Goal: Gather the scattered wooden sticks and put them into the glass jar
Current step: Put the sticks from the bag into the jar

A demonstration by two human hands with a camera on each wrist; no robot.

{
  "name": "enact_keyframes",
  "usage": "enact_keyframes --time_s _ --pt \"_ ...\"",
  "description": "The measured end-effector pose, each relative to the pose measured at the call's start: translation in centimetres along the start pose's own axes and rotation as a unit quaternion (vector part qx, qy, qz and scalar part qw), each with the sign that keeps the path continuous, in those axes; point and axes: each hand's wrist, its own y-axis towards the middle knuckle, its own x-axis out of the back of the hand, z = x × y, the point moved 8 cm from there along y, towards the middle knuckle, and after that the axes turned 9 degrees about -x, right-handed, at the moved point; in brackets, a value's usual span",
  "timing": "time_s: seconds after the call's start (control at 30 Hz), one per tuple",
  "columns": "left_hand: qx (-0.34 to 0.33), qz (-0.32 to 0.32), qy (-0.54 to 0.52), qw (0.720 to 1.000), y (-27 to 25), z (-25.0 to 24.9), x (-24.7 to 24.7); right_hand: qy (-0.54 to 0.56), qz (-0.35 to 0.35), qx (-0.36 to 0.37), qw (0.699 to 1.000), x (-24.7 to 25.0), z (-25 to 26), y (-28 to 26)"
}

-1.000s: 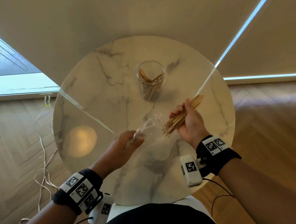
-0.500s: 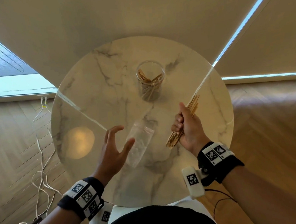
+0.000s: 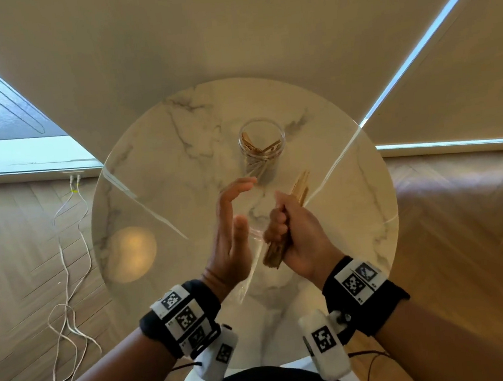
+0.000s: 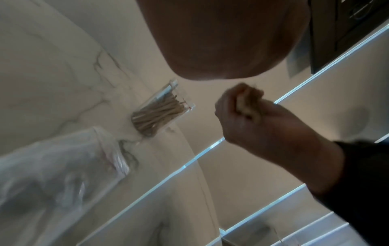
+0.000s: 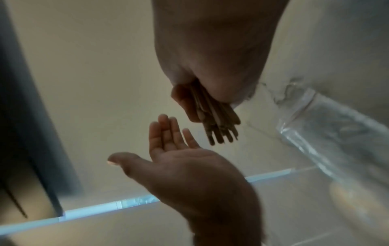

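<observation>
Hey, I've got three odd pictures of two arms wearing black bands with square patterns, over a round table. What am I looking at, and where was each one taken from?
There is no machine here: these are a person's two bare hands, filmed by cameras they wear. The wide picture comes from a camera on the head, looking down. The other two come from small cameras at each wrist, looking along the hand, which is why they seem tilted and blurry. The black wristbands carry printed square markers. On the round marble table stands a clear jar with wooden sticks inside, and a clear plastic bag lies nearer the person. The right hand grips a bundle of such sticks. The left hand is open, palm toward the right hand, holding nothing.
</observation>
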Motion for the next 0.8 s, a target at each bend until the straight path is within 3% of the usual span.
enact_keyframes --time_s 0.07,0.13,0.2,0.3,0.53,0.63,0.73,0.8 --pt "0.025 0.033 -0.027 0.999 1.7 0.7 0.1 -0.128 0.008 -0.021 0.991 0.5 -1.0 -0.3" --pt "0.056 0.068 -0.047 0.995 3.5 1.4 -0.3 -0.265 0.038 -0.031 0.963 0.3 -2.0 -0.8" --pt "0.117 0.144 -0.065 0.980 4.3 2.2 -1.6 -0.363 0.059 -0.023 0.930 -0.3 -2.5 -1.1" --pt "0.214 0.283 -0.087 0.931 3.2 3.2 -3.7 -0.414 0.044 0.011 0.909 -0.6 -1.5 -0.5" --pt "0.236 0.366 -0.044 0.899 2.3 4.0 -4.5 -0.507 0.024 0.009 0.861 0.2 -0.2 0.8" --pt "0.206 0.273 -0.050 0.938 3.9 5.1 -2.8 -0.558 -0.006 0.055 0.828 -0.2 2.4 1.0" --pt "0.182 0.119 0.019 0.976 6.1 6.8 0.5 -0.518 -0.067 0.127 0.843 -0.9 7.9 1.1" --pt "0.181 0.112 0.099 0.972 7.2 7.8 1.6 -0.490 -0.063 0.196 0.847 -2.3 11.9 1.3"
